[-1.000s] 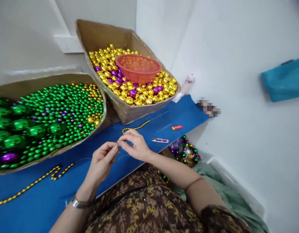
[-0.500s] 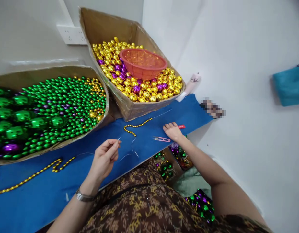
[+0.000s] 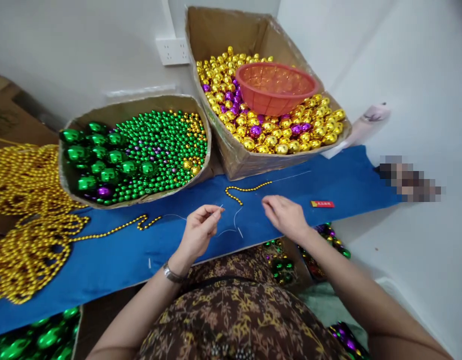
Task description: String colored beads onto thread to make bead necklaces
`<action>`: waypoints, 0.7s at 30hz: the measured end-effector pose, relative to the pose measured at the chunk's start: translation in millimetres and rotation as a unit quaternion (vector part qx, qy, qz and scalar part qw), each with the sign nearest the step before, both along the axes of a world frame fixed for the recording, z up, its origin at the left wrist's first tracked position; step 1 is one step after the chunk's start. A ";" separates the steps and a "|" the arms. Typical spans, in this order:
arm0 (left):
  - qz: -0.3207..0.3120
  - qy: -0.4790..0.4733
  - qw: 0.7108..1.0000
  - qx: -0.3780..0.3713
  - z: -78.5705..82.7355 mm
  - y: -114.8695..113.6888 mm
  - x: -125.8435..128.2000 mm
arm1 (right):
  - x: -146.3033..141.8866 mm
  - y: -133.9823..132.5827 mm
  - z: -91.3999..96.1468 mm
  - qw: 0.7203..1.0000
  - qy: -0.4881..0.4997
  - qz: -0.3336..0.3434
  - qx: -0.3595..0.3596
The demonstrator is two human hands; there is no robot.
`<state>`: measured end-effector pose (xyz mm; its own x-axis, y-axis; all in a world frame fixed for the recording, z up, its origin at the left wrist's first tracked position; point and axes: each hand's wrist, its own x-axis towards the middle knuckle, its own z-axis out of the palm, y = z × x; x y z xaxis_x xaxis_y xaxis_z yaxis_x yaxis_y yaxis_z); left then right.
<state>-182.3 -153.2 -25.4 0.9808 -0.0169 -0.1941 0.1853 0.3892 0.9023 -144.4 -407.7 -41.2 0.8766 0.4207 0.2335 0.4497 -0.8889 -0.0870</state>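
Observation:
My left hand (image 3: 199, 229) is closed in a pinch on a thin white thread (image 3: 231, 231) that curls over the blue mat (image 3: 103, 262). My right hand (image 3: 285, 215) rests palm down on the mat just to the right, fingers curled; what is under them is hidden. A short strand of small gold beads (image 3: 246, 190) lies just beyond both hands. A longer gold bead strand (image 3: 114, 230) trails away to the left.
A cardboard box of green beads (image 3: 133, 103) stands at the back left. A box of gold and purple balls (image 3: 234, 161) holds an orange basket (image 3: 276, 87). A heap of gold strands (image 3: 24, 220) lies far left, a red tube (image 3: 322, 203) to the right.
My right hand left my left hand, reached right toward the red tube and came partway back. The pink snips no longer show; the hand lies where they were. The camera turned left.

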 end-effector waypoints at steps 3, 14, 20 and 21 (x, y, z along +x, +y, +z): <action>0.025 -0.012 0.999 0.039 -0.8 0.8 -3.1 | -23.1 41.5 21.0 0.970 0.007 0.093 0.224; 0.060 -0.082 0.987 0.125 -7.6 8.9 -10.7 | -37.0 76.2 26.5 0.938 0.020 0.118 0.326; 0.061 -0.088 0.986 0.127 -8.3 9.3 -11.5 | -38.6 79.6 26.3 0.938 0.019 0.128 0.323; 0.061 -0.089 0.986 0.127 -8.8 9.3 -11.7 | -38.8 80.0 26.4 0.938 0.019 0.128 0.322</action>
<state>-194.0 -143.9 -34.2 0.9915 0.1301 -0.0021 -0.0185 0.1568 0.9875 -183.2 -327.7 -14.8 0.7784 0.4010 0.4830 0.6277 -0.5093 -0.5887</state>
